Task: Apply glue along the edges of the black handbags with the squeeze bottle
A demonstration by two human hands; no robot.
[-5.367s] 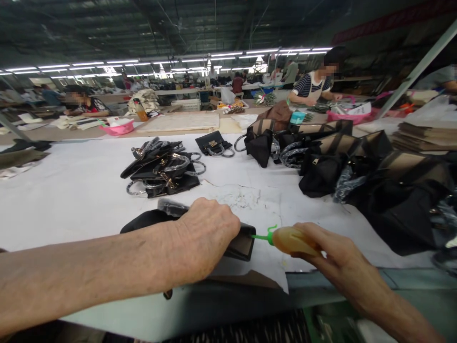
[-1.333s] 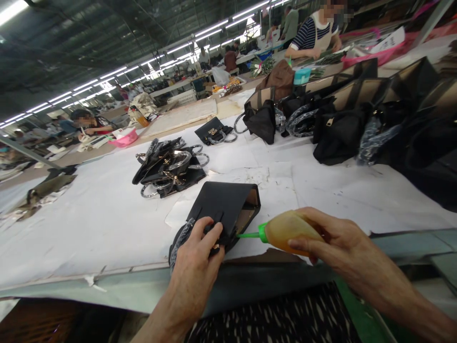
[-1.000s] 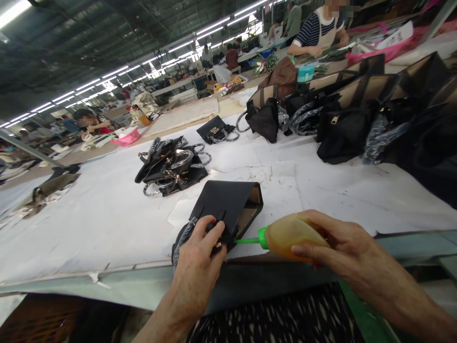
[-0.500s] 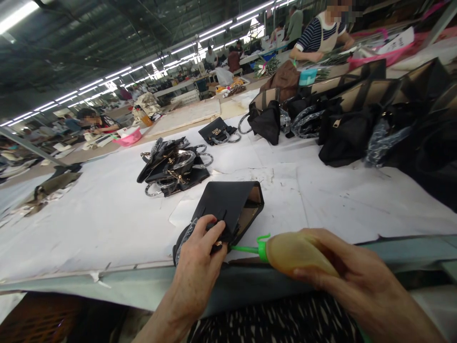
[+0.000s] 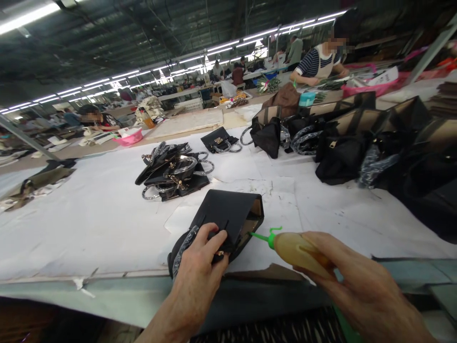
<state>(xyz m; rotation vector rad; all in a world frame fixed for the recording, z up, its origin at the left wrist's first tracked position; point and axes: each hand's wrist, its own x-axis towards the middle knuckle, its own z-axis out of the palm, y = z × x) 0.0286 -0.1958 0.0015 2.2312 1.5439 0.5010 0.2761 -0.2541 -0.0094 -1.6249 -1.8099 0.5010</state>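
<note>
A black handbag (image 5: 228,212) lies at the near edge of the table, its open side with a tan lining turned to the right. My left hand (image 5: 202,262) grips the bag by its near end, beside a handle wrapped in clear plastic (image 5: 183,250). In my right hand (image 5: 342,262) is a squeeze bottle (image 5: 298,250) of amber liquid with a green nozzle (image 5: 262,237). The bottle lies on its side in my grasp, and the nozzle tip points left at the bag's open side. Whether the tip touches the lining I cannot tell.
A pile of black handbags (image 5: 176,169) lies beyond on the white-covered table (image 5: 89,214), with another small bag (image 5: 218,139) behind it. Several larger black bags (image 5: 341,157) stand at the right. Co-workers sit farther back, one in a striped top (image 5: 310,64).
My right hand has drawn the bottle's nozzle away from the bag's near corner, up and right to its open side. My left hand keeps its hold; the view has tilted slightly.
</note>
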